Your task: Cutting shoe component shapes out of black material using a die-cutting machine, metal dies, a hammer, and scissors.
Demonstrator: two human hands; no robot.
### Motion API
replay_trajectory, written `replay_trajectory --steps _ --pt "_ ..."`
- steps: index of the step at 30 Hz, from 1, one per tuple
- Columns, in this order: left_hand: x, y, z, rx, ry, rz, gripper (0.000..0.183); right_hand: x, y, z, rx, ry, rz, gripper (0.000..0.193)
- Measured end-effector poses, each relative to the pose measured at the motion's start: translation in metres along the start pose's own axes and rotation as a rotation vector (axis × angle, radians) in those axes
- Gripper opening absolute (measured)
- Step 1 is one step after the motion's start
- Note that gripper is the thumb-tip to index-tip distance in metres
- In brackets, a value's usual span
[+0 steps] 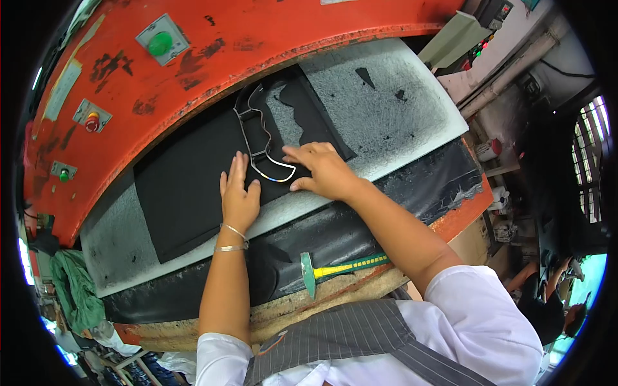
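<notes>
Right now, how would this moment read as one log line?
Left hand: open, over black sheet | Right hand: open, beside metal frame, contact unclear | Green-headed hammer: lying on front ledge

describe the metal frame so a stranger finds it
Before the red machine, a grey board bears black sheet. By the left hand and right hand lies the metal frame: a hollow, wavy outline with crossbars, unlike the flat sheet.

Unclear whether right hand [326, 172] touches metal frame [244, 136]; hammer handle [351, 265] part-hidden
</notes>
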State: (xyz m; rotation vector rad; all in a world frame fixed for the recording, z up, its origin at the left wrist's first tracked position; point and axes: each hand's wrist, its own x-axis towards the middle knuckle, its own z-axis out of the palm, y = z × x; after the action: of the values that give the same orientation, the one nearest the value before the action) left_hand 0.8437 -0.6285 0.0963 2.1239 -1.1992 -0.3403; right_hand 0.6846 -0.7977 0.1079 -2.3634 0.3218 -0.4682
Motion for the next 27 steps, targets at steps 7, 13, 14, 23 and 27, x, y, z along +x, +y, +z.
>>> replay_trajectory --steps 7,13,14,23,27 --pt "-0.007 0.003 0.001 0.158 -0.057 0.031 0.061 -0.008 0.003 0.011 -0.034 0.076 0.004 0.048" --pt "-0.01 0.004 -0.001 0.131 -0.043 0.052 0.06 -0.006 0.008 0.007 -0.018 0.003 -0.033 0.045" --pt "-0.01 0.005 -0.001 0.131 -0.053 0.056 0.06 -0.007 0.01 0.008 -0.014 0.002 -0.032 0.045" --pt "-0.005 0.011 -0.002 0.165 -0.041 0.09 0.062 -0.005 0.008 0.005 -0.023 0.027 0.007 0.044" --pt "-0.004 0.013 -0.004 0.153 -0.046 0.105 0.065 -0.005 0.005 0.004 -0.065 0.034 0.039 0.045"
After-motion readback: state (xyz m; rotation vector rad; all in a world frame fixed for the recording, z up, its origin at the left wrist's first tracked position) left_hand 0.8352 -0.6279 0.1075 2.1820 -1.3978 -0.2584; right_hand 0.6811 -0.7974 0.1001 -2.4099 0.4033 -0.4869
